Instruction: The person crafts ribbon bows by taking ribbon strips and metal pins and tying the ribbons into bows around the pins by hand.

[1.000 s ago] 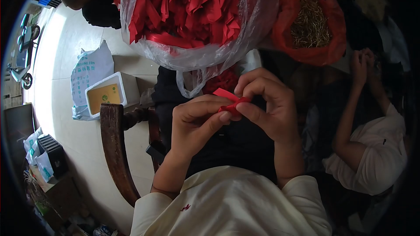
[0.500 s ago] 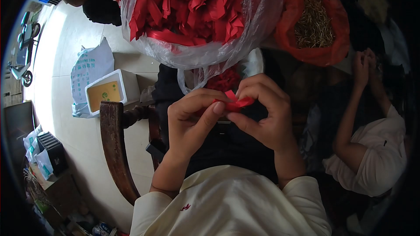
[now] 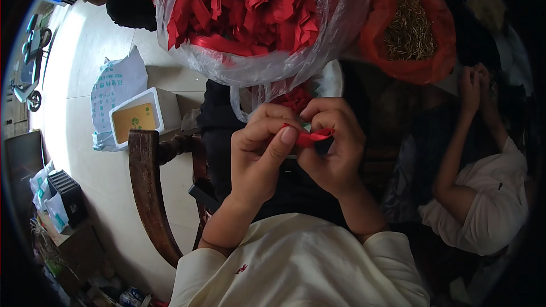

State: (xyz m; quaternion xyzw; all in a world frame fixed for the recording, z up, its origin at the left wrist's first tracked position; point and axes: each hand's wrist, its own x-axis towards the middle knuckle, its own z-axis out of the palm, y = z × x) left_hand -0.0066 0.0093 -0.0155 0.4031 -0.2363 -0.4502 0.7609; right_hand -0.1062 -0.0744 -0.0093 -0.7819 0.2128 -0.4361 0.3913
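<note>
A short piece of red ribbon (image 3: pixel 310 137), folded or looped, is held in front of my chest. My left hand (image 3: pixel 259 150) pinches its left end between thumb and curled fingers. My right hand (image 3: pixel 336 142) has its fingers bent around the right side of the ribbon, with the thumb below it. Part of the ribbon is hidden behind the fingers. Just beyond my hands, a clear plastic bag (image 3: pixel 239 71) holds a heap of red ribbon strips (image 3: pixel 244 8). More red pieces (image 3: pixel 296 99) lie below that bag, partly covered by my hands.
At the upper right an orange-red bag (image 3: pixel 369 40) holds many thin gold-coloured pieces (image 3: pixel 410 28). Another person (image 3: pixel 478 199) sits at the right, hands together. On my left stand a wooden chair (image 3: pixel 145 193), a white foam box (image 3: pixel 165 108) and a printed sack (image 3: pixel 116 82) on the floor.
My right hand has moved left and closer to my left hand, its fingers curling in more. The ribbon looks narrower and more folded, and its upright tip no longer shows.
</note>
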